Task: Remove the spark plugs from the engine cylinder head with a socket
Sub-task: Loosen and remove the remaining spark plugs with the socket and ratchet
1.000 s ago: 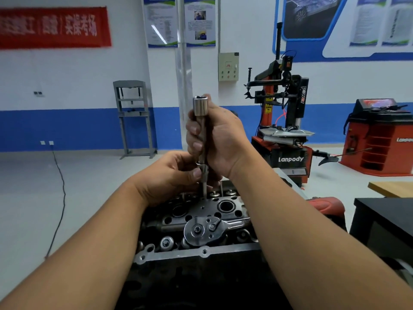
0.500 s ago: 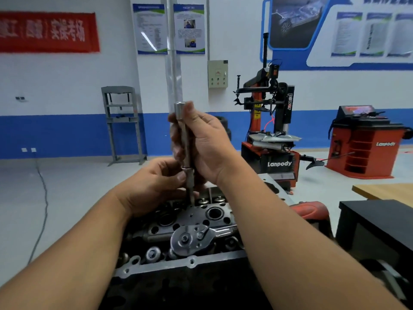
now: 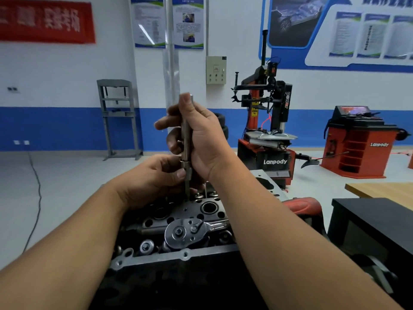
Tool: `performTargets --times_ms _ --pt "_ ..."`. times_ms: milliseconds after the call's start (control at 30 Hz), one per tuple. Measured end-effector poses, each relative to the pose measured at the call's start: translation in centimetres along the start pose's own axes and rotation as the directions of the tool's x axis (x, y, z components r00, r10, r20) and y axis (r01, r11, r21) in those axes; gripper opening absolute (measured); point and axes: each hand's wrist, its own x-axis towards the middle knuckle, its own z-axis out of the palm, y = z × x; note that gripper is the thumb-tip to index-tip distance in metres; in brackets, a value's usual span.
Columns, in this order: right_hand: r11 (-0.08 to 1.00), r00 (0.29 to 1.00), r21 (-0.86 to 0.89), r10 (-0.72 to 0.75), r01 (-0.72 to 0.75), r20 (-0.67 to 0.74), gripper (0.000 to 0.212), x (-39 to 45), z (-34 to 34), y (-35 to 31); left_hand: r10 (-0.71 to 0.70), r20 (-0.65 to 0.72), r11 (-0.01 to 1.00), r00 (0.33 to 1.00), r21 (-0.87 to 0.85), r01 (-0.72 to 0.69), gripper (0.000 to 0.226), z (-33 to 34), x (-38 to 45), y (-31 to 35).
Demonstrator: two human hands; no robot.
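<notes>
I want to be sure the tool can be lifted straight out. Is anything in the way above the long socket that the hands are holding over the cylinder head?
Nothing visible. The long steel socket stands upright in the right hand and left hand, open air above. The chrome ratchet lies nearer, on the grey metal cylinder head.

Two bare forearms, no sleeves, left hand [image 3: 154,180], right hand [image 3: 201,142]

Both hands crowd the upright socket tool [image 3: 186,139] over the cylinder head [image 3: 178,211], blocking its far wells. A ratchet [image 3: 190,231] lies across the near middle. One well [image 3: 209,206] beside the right forearm stands open from above.
</notes>
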Motion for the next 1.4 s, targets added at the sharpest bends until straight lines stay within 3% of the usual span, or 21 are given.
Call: performTargets --times_ms 133,267,367,500,600,733,833,933,1033,1133,1267,1400 --pt "0.999 0.999 0.036 0.014 -0.013 -0.03 0.03 0.1 -0.1 0.3 0.063 -0.082 0.995 0.995 0.084 -0.056 0.028 0.2 0.0 -0.2" --pt "0.993 0.994 0.117 -0.018 0.031 -0.105 0.018 0.2 -0.5 0.6 0.08 -0.144 0.994 0.986 0.088 -0.068 0.046 0.6 -0.1 -0.1" --pt "0.993 0.99 0.11 -0.032 0.047 -0.134 0.021 0.5 -0.5 0.7 0.095 -0.207 0.992 0.974 0.098 -0.076 0.056 0.8 -0.3 0.2" --pt "0.996 0.993 0.065 -0.047 0.055 -0.108 0.023 0.7 -0.3 0.7 0.02 -0.071 0.999 0.997 -0.041 -0.023 0.036 1.0 -0.2 0.6" --pt "0.999 1.0 0.051 -0.016 0.017 -0.014 0.029 0.3 -0.1 0.4 0.002 0.035 0.996 0.999 -0.087 0.001 0.036 0.4 -0.4 0.7" --pt "0.995 0.996 0.084 0.054 -0.06 0.07 0.041 0.0 0.1 0.0 0.06 -0.061 0.998 0.996 0.029 -0.059 0.031 0.0 -0.4 0.2" --pt "0.995 0.999 0.094 0.037 -0.037 0.002 0.045 0.1 0.1 0.0 0.089 -0.109 0.995 0.99 0.063 -0.083 0.028 0.5 -0.2 0.1" --pt "0.997 0.994 0.074 -0.026 0.034 -0.102 0.029 0.1 0.2 0.3 0.1 -0.125 0.994 0.987 0.065 -0.092 0.038 1.1 -0.3 0.5" --pt "0.996 0.986 0.063 -0.053 0.063 -0.156 0.028 0.3 0.3 0.4 0.109 -0.162 0.99 0.981 0.101 -0.094 0.052 1.5 -0.4 0.7" --pt "0.999 0.993 0.03 -0.036 0.04 -0.11 0.033 0.1 0.4 0.2 0.073 -0.163 0.996 0.984 0.071 -0.062 0.056 1.5 -0.5 0.8" --pt "0.999 0.999 0.038 0.022 -0.023 0.029 0.04 -0.2 0.5 -0.3 -0.007 0.01 0.999 1.0 -0.039 0.008 0.031 0.9 -0.7 0.9" --pt "0.998 0.994 0.041 0.049 -0.053 0.101 0.042 -0.3 0.9 -0.3 0.005 -0.008 1.0 1.0 0.011 -0.005 0.032 0.4 -0.6 0.9"
